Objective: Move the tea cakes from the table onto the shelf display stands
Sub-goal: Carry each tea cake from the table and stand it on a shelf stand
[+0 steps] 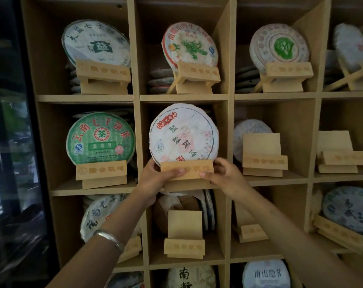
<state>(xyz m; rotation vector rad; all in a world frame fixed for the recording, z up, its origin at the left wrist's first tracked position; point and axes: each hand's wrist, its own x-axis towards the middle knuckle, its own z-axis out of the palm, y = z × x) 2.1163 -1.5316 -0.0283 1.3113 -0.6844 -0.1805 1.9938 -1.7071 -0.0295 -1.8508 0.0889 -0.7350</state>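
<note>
Head view: A round tea cake wrapped in white paper with red and green print (183,133) stands upright on a light wooden display stand (186,170) in the middle compartment of the tan wooden shelf unit (138,142), at that compartment's front edge. The left hand (157,176) grips the stand's left end, thumb laid across the front bar, fingers curled behind the cake's lower left rim. The right hand (222,173) grips the stand's right end, thumb on the front bar. A silver bangle (110,239) circles the left wrist. An empty wooden stand (184,235) occupies the compartment directly below.
</note>
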